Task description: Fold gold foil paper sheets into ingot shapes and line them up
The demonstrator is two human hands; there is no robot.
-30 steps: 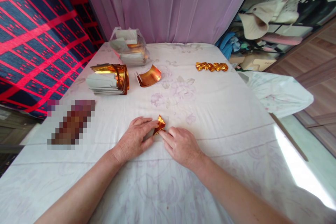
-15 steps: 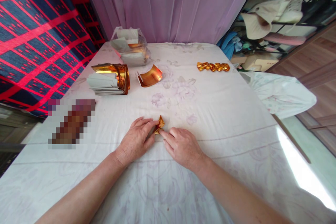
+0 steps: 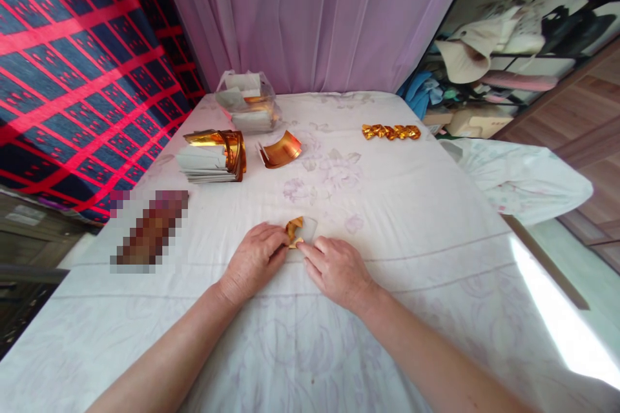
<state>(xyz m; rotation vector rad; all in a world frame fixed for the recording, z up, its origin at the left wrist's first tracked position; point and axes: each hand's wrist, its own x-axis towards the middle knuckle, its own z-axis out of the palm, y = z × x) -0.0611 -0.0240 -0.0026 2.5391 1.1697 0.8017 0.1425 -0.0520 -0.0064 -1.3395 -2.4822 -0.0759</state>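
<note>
Both hands are lying low on the flower-printed sheet (image 3: pixel 397 206) that covers the desk, meeting over a small piece of gold foil paper (image 3: pixel 294 231). The left hand (image 3: pixel 252 262) is resting knuckles up with its fingers curled, and its fingertips are pinching the left edge of the gold foil paper. The right hand (image 3: pixel 339 270) is lying just beside it, the index finger stretched out and pressing on the lower right edge of the same paper. The paper is sitting partly folded between the two sets of fingertips, gold side facing left and a pale silvery flap showing on its right.

Well beyond the left hand, a stack of foil sheets (image 3: pixel 213 156) is lying with its curled gold edge facing right. Just right of that stack, a single curled gold sheet (image 3: pixel 281 149) is resting on the sheet. Farther away behind them, a clear plastic bag (image 3: pixel 248 102) is holding more paper. Far beyond the right hand, a row of folded gold pieces (image 3: pixel 391 132) is lying in a line. Left of the left hand, a blurred-out patch (image 3: pixel 149 230) is covering something on the cloth. A purple curtain (image 3: pixel 314 13) is hanging behind the far edge.
</note>
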